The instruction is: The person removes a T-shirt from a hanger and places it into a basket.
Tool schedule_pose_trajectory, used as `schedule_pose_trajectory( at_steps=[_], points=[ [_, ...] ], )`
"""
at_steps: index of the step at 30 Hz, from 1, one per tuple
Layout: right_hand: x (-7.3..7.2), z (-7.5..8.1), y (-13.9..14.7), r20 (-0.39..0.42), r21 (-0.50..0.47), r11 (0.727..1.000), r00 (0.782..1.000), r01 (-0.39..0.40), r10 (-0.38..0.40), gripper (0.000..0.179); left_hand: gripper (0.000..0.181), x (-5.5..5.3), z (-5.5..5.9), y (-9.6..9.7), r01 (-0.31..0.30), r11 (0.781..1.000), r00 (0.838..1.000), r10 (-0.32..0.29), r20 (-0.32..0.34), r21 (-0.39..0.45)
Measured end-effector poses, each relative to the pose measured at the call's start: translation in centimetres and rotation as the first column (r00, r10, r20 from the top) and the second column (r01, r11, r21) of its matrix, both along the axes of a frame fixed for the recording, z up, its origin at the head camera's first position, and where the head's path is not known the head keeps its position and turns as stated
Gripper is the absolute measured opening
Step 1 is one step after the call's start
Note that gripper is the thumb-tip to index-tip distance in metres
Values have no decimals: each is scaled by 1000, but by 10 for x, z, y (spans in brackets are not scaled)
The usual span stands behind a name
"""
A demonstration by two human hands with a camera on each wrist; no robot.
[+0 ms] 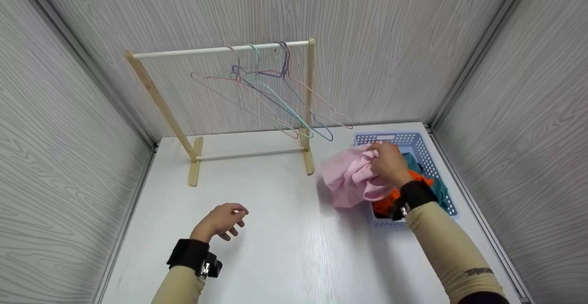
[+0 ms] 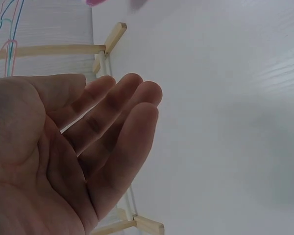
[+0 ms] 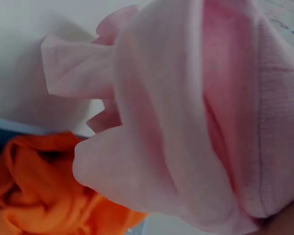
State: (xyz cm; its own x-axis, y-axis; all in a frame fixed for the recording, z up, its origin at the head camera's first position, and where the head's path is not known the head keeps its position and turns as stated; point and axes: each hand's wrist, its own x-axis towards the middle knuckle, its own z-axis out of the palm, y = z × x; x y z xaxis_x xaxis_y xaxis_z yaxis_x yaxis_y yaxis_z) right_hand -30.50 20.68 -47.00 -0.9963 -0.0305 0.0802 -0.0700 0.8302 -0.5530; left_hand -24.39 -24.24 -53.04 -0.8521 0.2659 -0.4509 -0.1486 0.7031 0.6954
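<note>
A bunched pink garment (image 1: 351, 177) hangs from my right hand (image 1: 390, 164), which grips it over the left side of a light blue plastic basket (image 1: 427, 152). In the right wrist view the pink cloth (image 3: 152, 112) fills most of the picture and hides nearly all of the hand. Inside the basket lie an orange garment (image 3: 49, 186) and a dark green one (image 1: 439, 191). My left hand (image 1: 222, 221) hovers above the white table at the left, holding nothing. Its fingers (image 2: 122, 147) are loosely bent, palm toward the wrist camera.
A wooden rack (image 1: 158, 99) with a white rail (image 1: 183, 52) stands at the back left. Several thin hangers in pink, mint (image 1: 287, 104) and dark blue hang toward its right end, overlapping. Grey wood-grain walls enclose the white table (image 1: 275, 249).
</note>
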Motion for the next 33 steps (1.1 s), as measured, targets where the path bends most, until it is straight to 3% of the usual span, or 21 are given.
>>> schedule_pose_trajectory(
  at_steps=[3,6,8,10,12,15,18,21,23,26,28,30,33],
  points=[
    [-11,31,24,-51,30,993,992,115,-113,39,30,2,-3,-6,-24,1000,1000,24,-1,7],
    [-20,57,44,-118,46,971,967,234,-228,41,29,4,-5,-10,-54,998,999,54,-1,20],
    [-22,65,56,-167,68,949,941,308,-294,40,28,8,-6,-12,-71,997,997,71,5,25],
    [-22,63,66,-202,91,928,919,361,-338,37,28,12,-8,-14,-81,996,997,81,18,30],
    [-21,49,76,-219,98,915,905,392,-364,37,29,16,-11,-15,-89,995,996,88,27,34],
    [-14,15,88,-168,79,923,917,378,-361,41,29,22,-13,-15,-87,995,996,86,31,39],
    [-3,-22,92,23,44,957,957,286,-288,55,29,29,-13,-18,-90,995,995,89,33,43],
    [11,-57,91,129,66,974,966,218,-225,70,30,35,-14,-22,-99,994,994,97,41,43],
    [19,-75,90,74,156,964,970,217,-231,73,30,37,-16,-22,-103,994,994,101,47,44],
    [25,-95,85,-116,288,908,953,303,-281,69,30,38,-17,-18,-113,993,992,111,52,41],
    [27,-102,81,-153,346,878,943,331,-296,67,29,38,-17,-14,-120,992,992,118,55,39],
    [29,-105,78,-77,354,891,959,283,-274,69,29,38,-17,-10,-122,992,991,120,54,39],
    [31,-109,78,141,330,933,970,143,-199,78,29,37,-17,-3,-121,992,992,119,52,43]
  ],
)
